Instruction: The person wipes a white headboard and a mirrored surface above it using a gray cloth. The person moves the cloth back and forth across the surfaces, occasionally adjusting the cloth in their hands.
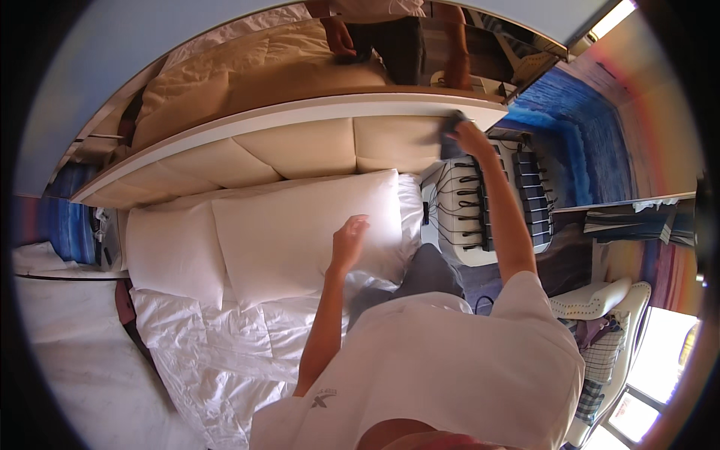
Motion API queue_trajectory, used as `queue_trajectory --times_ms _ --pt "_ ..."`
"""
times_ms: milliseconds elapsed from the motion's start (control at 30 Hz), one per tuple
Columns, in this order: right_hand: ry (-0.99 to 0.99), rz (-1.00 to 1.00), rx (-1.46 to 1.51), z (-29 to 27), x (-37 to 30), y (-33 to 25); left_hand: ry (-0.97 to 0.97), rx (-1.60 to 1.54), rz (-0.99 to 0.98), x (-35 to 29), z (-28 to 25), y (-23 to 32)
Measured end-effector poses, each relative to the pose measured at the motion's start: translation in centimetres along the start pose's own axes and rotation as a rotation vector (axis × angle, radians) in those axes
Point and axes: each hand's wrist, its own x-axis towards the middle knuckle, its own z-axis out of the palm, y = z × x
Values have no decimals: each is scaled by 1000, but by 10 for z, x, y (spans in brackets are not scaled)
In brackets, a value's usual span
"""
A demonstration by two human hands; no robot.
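Observation:
At the right end of the padded headboard, my right hand [469, 136] is closed on a dark grey cloth [452, 147]. The cloth is blurred and lies against the edge of the cream padding [390, 142], just under the white ledge [300, 112]. My left hand [349, 241] hovers over the large white pillow [307, 232], fingers loosely bent and apart, with nothing in them. A second white pillow [169, 251] lies to its left.
Beside the bed on the right, a white bedside table [450, 187] holds rows of black devices [531, 187] with cables. Rumpled white bedding [217, 352] covers the bed. A mirror panel [285, 64] above the headboard reflects the bed and my arms. An armchair [600, 300] stands lower right.

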Motion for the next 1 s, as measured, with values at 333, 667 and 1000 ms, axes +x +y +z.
queue_trajectory --times_ms 333,667,1000 --pt "-36 -295 524 81 77 -157 152 166 -49 -10 30 40" --pt "1 57 689 26 -19 93 353 -11 -117 -10 92 80" --pt "-645 -707 1036 -2 -39 -154 724 -633 -156 -46 75 66"
